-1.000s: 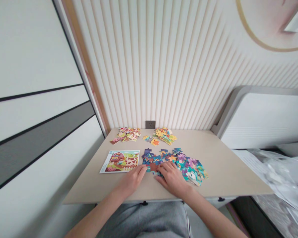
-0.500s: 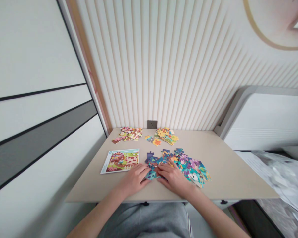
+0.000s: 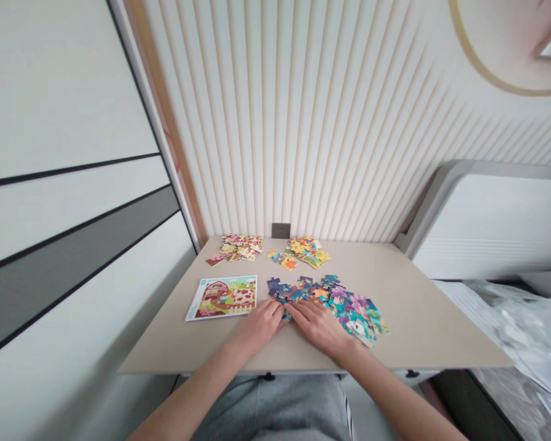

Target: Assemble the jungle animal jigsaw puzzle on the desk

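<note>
My left hand [image 3: 262, 320] rests at the near edge of a cluster of dark blue jigsaw puzzle pieces [image 3: 275, 286]. Its fingers are bent and pressed together on a puzzle piece, mostly hidden under them. Beside it, my right hand [image 3: 316, 324] has its fingertips on the same spot, closed down on a piece, and the two hands nearly touch. A heap of purple and teal puzzle pieces [image 3: 359, 311] spreads out to the right of my right hand. Left of my left hand lies a picture card of a farm [image 3: 224, 298].
Red and pink puzzle pieces [image 3: 241, 248] are piled at the back left of the beige table [image 3: 422, 318]. Yellow pieces [image 3: 307, 251] form another pile below the wall socket [image 3: 281, 231]. A white cabinet stands left; a bed with clear plastic [image 3: 509, 318] is at the right.
Both hands have drawn together and my fingertips now meet over the pieces. The dark blue cluster's left part has shifted slightly, and the teal piece between my hands is now mostly covered.
</note>
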`<state>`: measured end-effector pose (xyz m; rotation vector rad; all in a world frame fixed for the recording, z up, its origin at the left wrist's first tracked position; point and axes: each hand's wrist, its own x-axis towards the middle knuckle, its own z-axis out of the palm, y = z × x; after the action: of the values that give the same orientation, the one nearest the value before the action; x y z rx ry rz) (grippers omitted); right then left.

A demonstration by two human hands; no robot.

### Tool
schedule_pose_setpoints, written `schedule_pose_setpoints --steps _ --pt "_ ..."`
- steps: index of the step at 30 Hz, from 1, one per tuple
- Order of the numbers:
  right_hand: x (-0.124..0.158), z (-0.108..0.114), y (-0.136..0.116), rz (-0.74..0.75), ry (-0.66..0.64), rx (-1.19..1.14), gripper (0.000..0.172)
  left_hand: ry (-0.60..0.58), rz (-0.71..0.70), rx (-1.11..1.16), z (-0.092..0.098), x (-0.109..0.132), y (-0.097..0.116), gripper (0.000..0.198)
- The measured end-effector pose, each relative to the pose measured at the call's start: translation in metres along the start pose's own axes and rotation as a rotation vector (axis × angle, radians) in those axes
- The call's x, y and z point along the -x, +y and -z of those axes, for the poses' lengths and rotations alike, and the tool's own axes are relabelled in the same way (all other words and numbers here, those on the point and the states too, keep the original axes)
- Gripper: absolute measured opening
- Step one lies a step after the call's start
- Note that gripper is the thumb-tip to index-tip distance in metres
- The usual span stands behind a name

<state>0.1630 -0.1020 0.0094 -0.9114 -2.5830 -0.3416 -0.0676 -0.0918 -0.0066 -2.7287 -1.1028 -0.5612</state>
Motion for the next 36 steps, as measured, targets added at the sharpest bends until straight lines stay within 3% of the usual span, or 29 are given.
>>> schedule_pose_setpoints --steps 6,10,14,20,23,29,33,36 --pt "0.003 0.004 -0.003 -0.256 -0.036 0.014 0.021 -0.016 -0.112 -0.211 0.003 0.009 0.002 0.037" --pt "-0.006 0.006 -0.001 -0.328 0.004 -0.087 0.032 0.050 -0.184 -0.259 0.008 0.025 -0.005 0.038" --pt "-0.021 -0.003 0.005 -0.334 -0.059 -0.213 0.047 0.119 -0.218 -0.246 0.008 0.036 -0.011 0.034" --pt "-0.028 -0.010 0.011 -0.348 -0.119 -0.309 0.045 0.200 -0.241 -0.241 0.014 0.047 -0.020 0.036" --pt "-0.027 -0.009 0.012 -0.376 -0.100 -0.357 0.053 0.219 -0.206 -0.270 0.026 0.049 -0.029 0.038" --pt "-0.030 -0.013 0.016 -0.426 -0.046 -0.517 0.055 0.025 -0.060 -0.112 0.037 0.031 -0.029 0.032" --pt "-0.034 -0.013 0.021 -0.379 -0.070 -0.610 0.051 -0.035 0.045 0.046 0.029 0.009 -0.023 0.070" --pt "-0.035 -0.012 0.022 -0.310 -0.084 -0.629 0.047 -0.034 0.052 0.097 0.014 -0.007 -0.026 0.080"
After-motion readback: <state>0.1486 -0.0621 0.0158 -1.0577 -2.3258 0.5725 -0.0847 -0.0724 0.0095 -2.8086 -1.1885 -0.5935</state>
